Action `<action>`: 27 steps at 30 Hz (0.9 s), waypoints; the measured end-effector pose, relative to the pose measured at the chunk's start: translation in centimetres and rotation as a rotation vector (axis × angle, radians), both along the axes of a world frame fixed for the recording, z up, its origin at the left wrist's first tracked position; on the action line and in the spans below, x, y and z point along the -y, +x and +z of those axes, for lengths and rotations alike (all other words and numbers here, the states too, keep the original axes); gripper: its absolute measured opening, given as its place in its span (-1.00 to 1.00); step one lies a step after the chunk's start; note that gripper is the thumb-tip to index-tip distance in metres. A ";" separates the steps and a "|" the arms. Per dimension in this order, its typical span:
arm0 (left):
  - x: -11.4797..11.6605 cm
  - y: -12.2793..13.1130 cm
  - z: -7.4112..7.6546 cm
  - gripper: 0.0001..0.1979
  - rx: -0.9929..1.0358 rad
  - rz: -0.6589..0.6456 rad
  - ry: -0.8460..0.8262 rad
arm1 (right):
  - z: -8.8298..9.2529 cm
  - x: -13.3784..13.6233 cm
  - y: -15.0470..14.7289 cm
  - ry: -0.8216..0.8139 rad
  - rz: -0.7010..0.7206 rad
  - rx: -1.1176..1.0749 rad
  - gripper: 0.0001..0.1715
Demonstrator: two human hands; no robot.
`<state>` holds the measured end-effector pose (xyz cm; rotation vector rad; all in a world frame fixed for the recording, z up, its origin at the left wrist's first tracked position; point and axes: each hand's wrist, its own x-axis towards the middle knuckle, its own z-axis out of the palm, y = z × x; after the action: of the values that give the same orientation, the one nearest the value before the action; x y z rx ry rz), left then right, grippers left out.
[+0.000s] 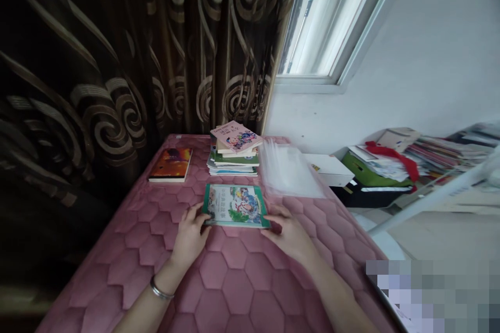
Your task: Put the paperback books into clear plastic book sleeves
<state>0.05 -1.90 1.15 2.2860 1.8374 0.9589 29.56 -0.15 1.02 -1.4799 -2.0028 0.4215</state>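
Note:
A green-bordered picture book (236, 206) with a colourful illustrated cover lies between my two hands over the pink quilted surface. My left hand (192, 230) grips its left edge, thumb and fingers pinching the corner; a silver bangle circles that wrist. At the opposite end, my right hand (286, 231) holds the right edge the same way. Just beyond the book stands a stack of books (233, 161), topped by a pink book (236, 136) set at an angle. Off to the left lies a book with an orange and dark cover (171, 165).
Clear plastic sleeves (291, 171) are spread right of the stack. A white box (330, 169) sits past the pink bed edge (344, 218). Farther right are piled papers with a red cloth (394, 158) and a pale slanting bar (437, 192). A patterned dark curtain (187, 47) hangs behind.

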 end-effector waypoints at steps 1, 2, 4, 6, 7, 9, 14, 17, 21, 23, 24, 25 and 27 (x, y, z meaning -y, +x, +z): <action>0.1 0.4 0.4 -0.78 -0.026 -0.033 -0.015 | 0.3 0.2 -0.6 0.046 -0.004 0.060 -0.70; 0.2 1.0 0.8 -0.76 -0.051 -0.071 -0.036 | 0.6 0.4 -1.3 0.081 0.007 0.108 -0.71; 0.0 2.2 1.4 -0.75 -0.090 -0.155 -0.073 | 0.9 0.8 -3.2 0.129 0.059 0.163 -0.77; -0.4 3.4 1.8 -0.77 -0.122 -0.235 -0.083 | 1.0 0.9 -5.3 0.148 0.113 0.185 -0.81; -0.7 3.9 1.8 -0.80 -0.137 -0.262 -0.081 | 0.9 0.9 -6.2 0.149 0.128 0.188 -0.83; -1.2 4.6 1.6 -0.84 -0.165 -0.284 -0.070 | 0.5 0.6 -7.5 0.149 0.134 0.180 -0.87; -1.7 4.6 0.9 -0.85 -0.167 -0.312 -0.034 | -0.7 -0.3 -8.1 0.178 0.140 0.168 -0.90; -1.8 4.1 1.0 -0.86 -0.162 -0.336 -0.051 | -1.0 -0.4 -7.6 0.201 0.138 0.172 -0.90; -1.9 2.6 1.4 -0.86 -0.153 -0.337 -0.096 | -0.7 -0.4 -6.2 0.184 0.105 0.154 -0.90; -2.0 1.4 1.5 -0.87 -0.139 -0.325 -0.122 | -0.6 -0.5 -5.1 0.161 0.092 0.138 -0.90; -2.1 0.8 1.5 -0.88 -0.130 -0.317 -0.141 | -0.7 -0.5 -4.4 0.153 0.088 0.131 -0.90; -2.1 0.3 1.5 -0.88 -0.119 -0.311 -0.161 | -0.7 -0.5 -3.6 0.149 0.080 0.125 -0.90; -2.2 -0.7 1.4 -0.86 -0.099 -0.309 -0.200 | -1.0 -0.5 -2.2 0.146 0.055 0.114 -0.89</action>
<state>-0.67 0.34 2.53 2.4288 1.4701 0.5995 27.37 0.39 0.03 -1.3887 -2.1189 0.2123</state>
